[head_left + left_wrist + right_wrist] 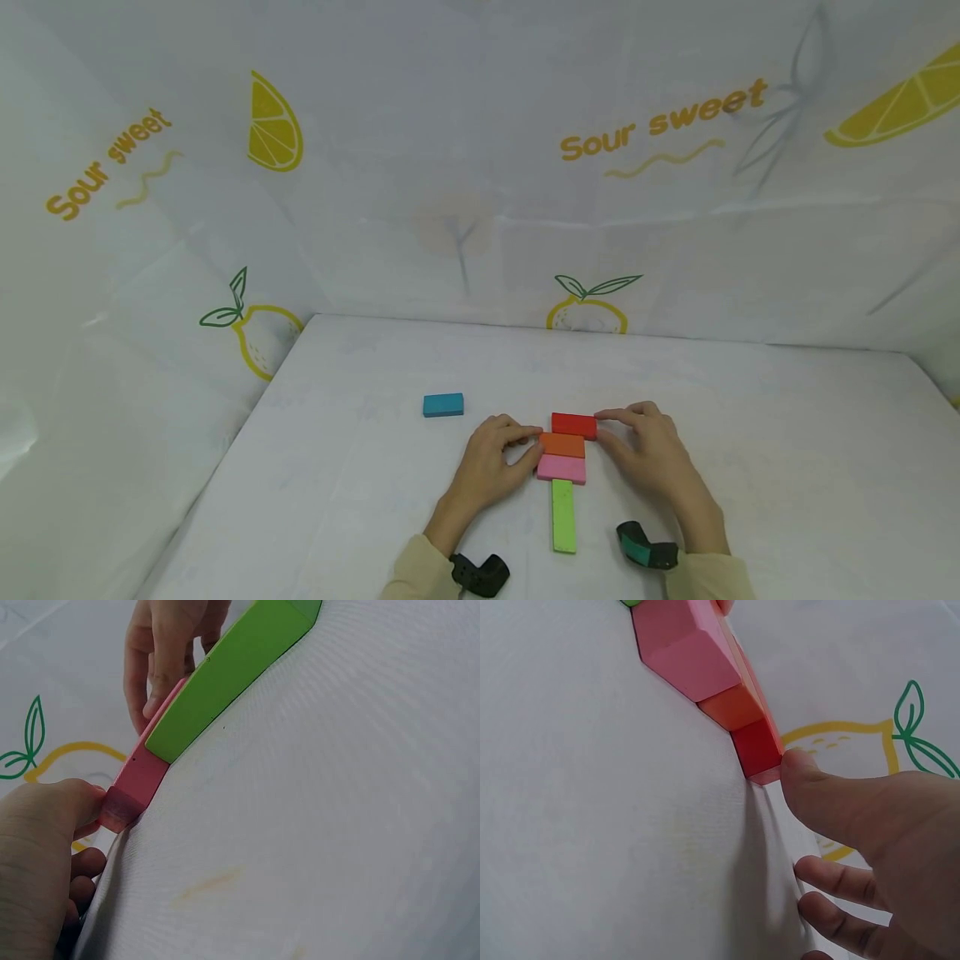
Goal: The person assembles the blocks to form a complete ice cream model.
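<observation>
Four blocks lie against each other: a red block (573, 426) at the far end, then an orange block (562, 445), a pink block (561, 468) and, lengthwise toward me, a long green block (563, 517). The red one sits offset to the right of the orange. At the left ends of the orange and pink blocks, the thumb and index finger of my left hand (489, 462) touch the edge. My right hand (652, 450) has its thumb and index fingertips at the red block's right end; in the right wrist view its thumb (810, 787) meets that end, other fingers loosely bent.
A blue block (443, 405) lies apart, farther back on the left of the white-covered table (337, 500). Behind the table rises a white sheet (420, 167) printed with lemons and lettering. Black wrist devices show at both cuffs.
</observation>
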`<state>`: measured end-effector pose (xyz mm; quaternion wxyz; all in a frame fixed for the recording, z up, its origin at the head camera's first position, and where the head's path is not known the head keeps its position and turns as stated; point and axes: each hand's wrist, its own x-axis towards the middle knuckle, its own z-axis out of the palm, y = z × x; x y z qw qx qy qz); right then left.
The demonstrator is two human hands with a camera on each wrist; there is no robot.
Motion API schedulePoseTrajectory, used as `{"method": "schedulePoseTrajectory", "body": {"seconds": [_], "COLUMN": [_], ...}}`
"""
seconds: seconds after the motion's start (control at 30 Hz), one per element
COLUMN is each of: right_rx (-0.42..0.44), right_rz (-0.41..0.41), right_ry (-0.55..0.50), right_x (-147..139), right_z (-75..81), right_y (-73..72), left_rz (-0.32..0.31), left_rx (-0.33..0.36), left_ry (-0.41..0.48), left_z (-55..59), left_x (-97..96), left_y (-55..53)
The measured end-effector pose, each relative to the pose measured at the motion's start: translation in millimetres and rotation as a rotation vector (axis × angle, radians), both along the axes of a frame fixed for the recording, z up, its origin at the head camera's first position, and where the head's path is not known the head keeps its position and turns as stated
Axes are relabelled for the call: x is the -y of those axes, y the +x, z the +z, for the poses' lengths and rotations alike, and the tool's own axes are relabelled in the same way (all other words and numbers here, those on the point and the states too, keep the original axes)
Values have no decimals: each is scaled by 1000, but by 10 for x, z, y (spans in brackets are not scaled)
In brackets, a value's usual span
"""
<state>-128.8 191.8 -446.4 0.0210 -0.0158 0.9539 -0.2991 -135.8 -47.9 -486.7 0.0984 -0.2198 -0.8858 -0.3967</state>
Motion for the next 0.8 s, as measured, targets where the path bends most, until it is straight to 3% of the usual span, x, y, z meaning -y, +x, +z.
{"method": "schedulePoseTrajectory", "body": {"seconds": [0.5,0.8], "right_rx": [-47,-30], "right_rz": [9,9], "right_ry": [21,38], "right_x": [89,114], "right_z": [-5,-1], "right_y": [9,3], "left_rz": [-1,-2], "left_rx": [-2,8], "left_ry": [3,0], "left_z": [-1,3], "left_x": [-2,-1], "left_y": [4,2]}}
